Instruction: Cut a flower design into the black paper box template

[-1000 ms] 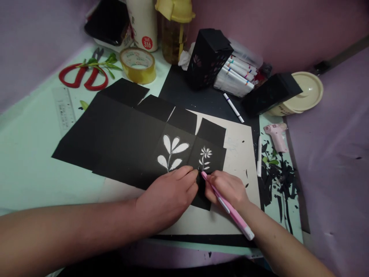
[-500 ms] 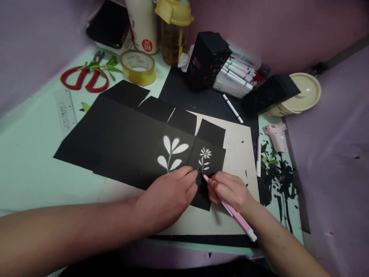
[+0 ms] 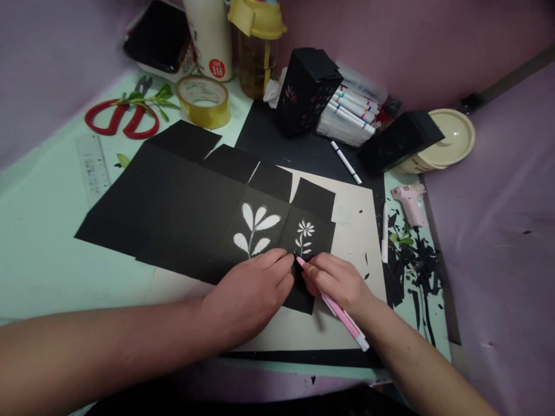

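A black card box blank (image 3: 173, 196), flat with tabs along its far edge, lies on a pale board (image 3: 355, 248). White shows through a leaf-sprig cut-out (image 3: 265, 222) and a smaller flower cut-out (image 3: 306, 229). My left hand (image 3: 255, 292) presses the card just below the sprig, fingers bent and held together, thumb hidden. Below the flower, my right hand (image 3: 336, 280) grips a pink pen-shaped craft knife (image 3: 347, 320) like a pencil. Its tip meets the card beside my left fingertips.
Red-handled scissors (image 3: 124, 118), a tape roll (image 3: 203, 101) and a clear ruler (image 3: 93, 167) lie at the left. Behind stand a black box (image 3: 307, 89), packed markers (image 3: 349, 115) and a yellow-lidded bottle (image 3: 258, 52). A pink glue gun (image 3: 410, 202) and black scraps (image 3: 418, 271) lie right.
The whole view has shifted slightly. My right hand and the craft knife have moved a little left, closer to my left hand, which stays pressed on the card.
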`<state>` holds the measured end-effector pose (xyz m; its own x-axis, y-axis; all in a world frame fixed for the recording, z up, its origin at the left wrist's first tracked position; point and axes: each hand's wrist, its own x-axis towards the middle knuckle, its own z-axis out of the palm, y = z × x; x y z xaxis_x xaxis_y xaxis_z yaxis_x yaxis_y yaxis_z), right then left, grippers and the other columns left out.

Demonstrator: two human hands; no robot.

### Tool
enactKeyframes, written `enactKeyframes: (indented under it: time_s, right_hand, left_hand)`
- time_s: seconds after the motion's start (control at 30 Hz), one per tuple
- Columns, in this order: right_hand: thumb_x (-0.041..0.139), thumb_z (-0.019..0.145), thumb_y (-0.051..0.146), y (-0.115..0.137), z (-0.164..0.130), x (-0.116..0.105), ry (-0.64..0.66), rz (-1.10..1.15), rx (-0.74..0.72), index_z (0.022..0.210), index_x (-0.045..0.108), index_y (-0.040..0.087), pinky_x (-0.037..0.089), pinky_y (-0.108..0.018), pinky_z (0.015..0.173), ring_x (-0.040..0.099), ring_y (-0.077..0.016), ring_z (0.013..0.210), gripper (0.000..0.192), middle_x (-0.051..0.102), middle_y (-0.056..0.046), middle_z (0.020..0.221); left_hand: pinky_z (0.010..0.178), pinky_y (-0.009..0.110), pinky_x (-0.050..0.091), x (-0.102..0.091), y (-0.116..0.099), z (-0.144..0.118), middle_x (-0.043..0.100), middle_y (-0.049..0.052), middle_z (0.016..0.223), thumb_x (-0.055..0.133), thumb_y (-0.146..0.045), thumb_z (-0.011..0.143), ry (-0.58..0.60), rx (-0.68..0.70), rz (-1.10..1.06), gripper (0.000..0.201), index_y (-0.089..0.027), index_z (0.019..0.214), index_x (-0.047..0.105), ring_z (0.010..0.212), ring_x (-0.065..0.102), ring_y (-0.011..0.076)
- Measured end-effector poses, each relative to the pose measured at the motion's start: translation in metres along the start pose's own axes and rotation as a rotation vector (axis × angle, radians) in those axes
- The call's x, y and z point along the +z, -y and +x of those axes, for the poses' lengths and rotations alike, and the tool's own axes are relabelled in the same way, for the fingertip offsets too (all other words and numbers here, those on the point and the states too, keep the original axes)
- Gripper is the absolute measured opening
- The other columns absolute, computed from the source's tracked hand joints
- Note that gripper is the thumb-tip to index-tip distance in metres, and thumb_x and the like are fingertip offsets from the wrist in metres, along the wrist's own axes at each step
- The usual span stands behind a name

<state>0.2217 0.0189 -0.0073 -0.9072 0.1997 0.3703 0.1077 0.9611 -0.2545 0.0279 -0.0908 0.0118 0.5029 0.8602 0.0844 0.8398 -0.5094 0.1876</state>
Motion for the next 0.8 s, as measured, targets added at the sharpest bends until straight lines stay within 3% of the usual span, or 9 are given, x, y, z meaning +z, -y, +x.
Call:
enactKeyframes:
  time_s: [0.2,0.4,0.57,0.8]
  right_hand:
    - [0.056,0.092,0.007,0.005,0.005,0.0,-0.048,-0.042,0.001,0.075,0.057,0.019,0.04,-0.027,0.056,0.046,-0.0139,0.064,0.021,0.053,-0.002,0.068]
    - [0.058,0.09,0.006,0.002,0.006,0.003,-0.147,-0.03,0.031,0.084,0.057,0.019,0.046,-0.025,0.056,0.055,-0.0131,0.064,0.014,0.059,-0.002,0.07]
    - [0.063,0.086,0.006,0.0,0.005,0.005,-0.308,0.091,0.158,0.091,0.059,0.021,0.05,-0.023,0.053,0.06,-0.0123,0.059,0.016,0.064,0.0,0.069]
    - [0.063,0.089,0.012,0.001,0.011,-0.005,-0.338,0.221,0.295,0.116,0.066,0.024,0.058,-0.029,0.06,0.07,-0.0175,0.068,0.029,0.075,-0.004,0.085]
  left_hand:
    - [0.103,0.041,0.049,0.002,0.0,0.0,0.068,0.015,0.112,0.047,-0.012,0.089,-0.028,0.004,0.047,0.027,-0.005,0.107,0.066,0.109,0.06,0.0278]
    - [0.098,0.042,0.052,0.0,0.0,0.0,0.067,0.016,0.114,0.048,-0.011,0.09,-0.027,-0.032,0.0,0.022,-0.007,0.101,0.066,0.114,0.058,0.0296]
    - [0.095,0.044,0.053,-0.001,0.0,0.0,0.067,0.017,0.115,0.045,-0.009,0.089,0.012,-0.016,-0.048,0.021,-0.009,0.096,0.065,0.114,0.058,0.0296]
    - [0.095,0.044,0.054,0.001,0.0,0.001,0.065,0.018,0.116,0.046,-0.009,0.091,0.004,-0.031,-0.048,0.021,-0.008,0.097,0.065,0.116,0.057,0.0299]
